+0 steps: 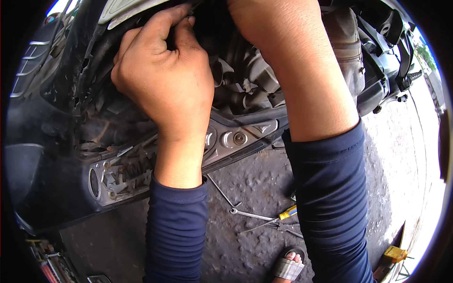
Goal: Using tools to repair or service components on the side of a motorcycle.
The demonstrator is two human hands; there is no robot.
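Note:
Both my hands reach into the opened body of a scooter, seen from its side. My left hand [165, 75] is at the upper left of the opening, beside a pale panel [123, 10]. Its thumb and index finger come together in a pinch at the dark top edge; whatever lies between them is too dark to make out. Higher and to the right, my right hand [252, 21] runs out past the upper edge, so its fingers are hidden. Between my forearms show grey engine parts [259, 75] and a silver metal side plate [240, 138] with a bolt.
On the dark rough ground lie a wrench [252, 215], a screwdriver with a yellow handle [288, 212] and pliers [283, 227]. A sandalled foot [289, 267] is close by. Black bodywork [40, 188] flanks the left; a yellow object [395, 254] stands lower right.

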